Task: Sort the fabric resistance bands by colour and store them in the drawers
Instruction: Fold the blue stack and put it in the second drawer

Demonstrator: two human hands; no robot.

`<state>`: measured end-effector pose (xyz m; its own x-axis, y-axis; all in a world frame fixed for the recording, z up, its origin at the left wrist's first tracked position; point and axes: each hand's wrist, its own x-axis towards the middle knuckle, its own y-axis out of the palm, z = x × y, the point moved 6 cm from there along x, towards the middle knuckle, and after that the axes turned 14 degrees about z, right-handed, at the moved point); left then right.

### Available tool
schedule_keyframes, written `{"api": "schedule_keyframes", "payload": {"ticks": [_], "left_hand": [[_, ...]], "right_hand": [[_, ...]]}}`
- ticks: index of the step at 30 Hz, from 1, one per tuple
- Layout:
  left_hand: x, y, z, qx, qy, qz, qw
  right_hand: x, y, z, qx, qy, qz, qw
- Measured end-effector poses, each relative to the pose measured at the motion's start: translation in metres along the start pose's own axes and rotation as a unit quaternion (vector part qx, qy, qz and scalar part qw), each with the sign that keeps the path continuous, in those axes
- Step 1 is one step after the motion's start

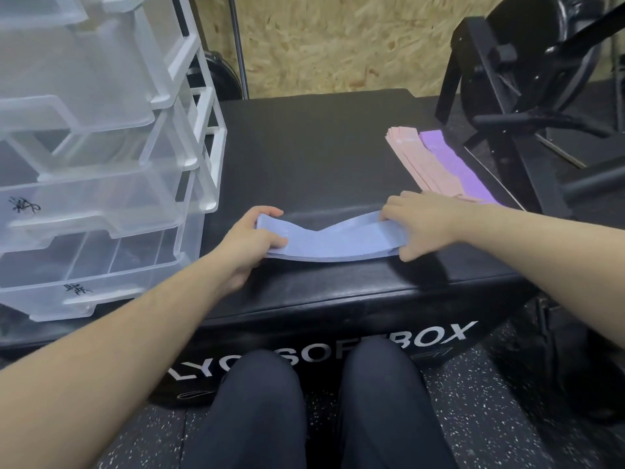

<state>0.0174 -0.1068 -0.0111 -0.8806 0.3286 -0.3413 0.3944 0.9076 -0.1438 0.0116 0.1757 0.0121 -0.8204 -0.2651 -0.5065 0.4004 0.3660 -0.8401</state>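
1. While the sorting looks done, with three colour groups lying apart, the storing seems barely begun: no band is visible in any of the drawers [101, 211], so far as the cloudy plastic lets me judge.
2. Both hands hold the stack of blue bands [329, 238] at the near edge of the desk [304, 147]; the left hand [252, 238] pinches its left end, thumb on top, and the right hand [422, 225] grips the right end with fingers curled over it. The stack sags in the middle.
3. Pink bands [422, 164] and purple bands [453, 164] lie side by side, touching, at the far right of the desk, well apart from the drawers.
4. All three colours are therefore left to put away, the blue ones likely first.
5. The desk is a black padded plyo box with white lettering on its front; the clear drawer unit stands on its left side, several drawers pulled out, two bearing handwritten marks.
6. Behind is a chipboard wall [338, 38]; black gym equipment [527, 79] stands at right, on speckled rubber floor [473, 418].
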Motion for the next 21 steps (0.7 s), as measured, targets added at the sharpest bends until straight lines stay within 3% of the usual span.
{"api": "schedule_keyframes", "payload": {"ticks": [8,14,18,21], "left_hand": [[-0.021,0.008,-0.023,0.157,0.084,-0.070,0.982],[-0.009,-0.001,0.001,-0.007,0.033,-0.089,0.995],[-0.005,-0.006,0.012,-0.036,0.024,-0.081,0.996],[-0.004,-0.008,0.017,-0.040,0.035,-0.073,0.996]], "right_hand": [[-0.003,-0.003,0.005,0.009,0.018,-0.058,0.998],[0.023,-0.007,0.000,0.012,0.022,-0.025,0.999],[0.041,-0.009,-0.006,-0.003,0.000,0.072,0.997],[0.049,-0.015,-0.009,-0.022,-0.005,0.078,0.997]]}}
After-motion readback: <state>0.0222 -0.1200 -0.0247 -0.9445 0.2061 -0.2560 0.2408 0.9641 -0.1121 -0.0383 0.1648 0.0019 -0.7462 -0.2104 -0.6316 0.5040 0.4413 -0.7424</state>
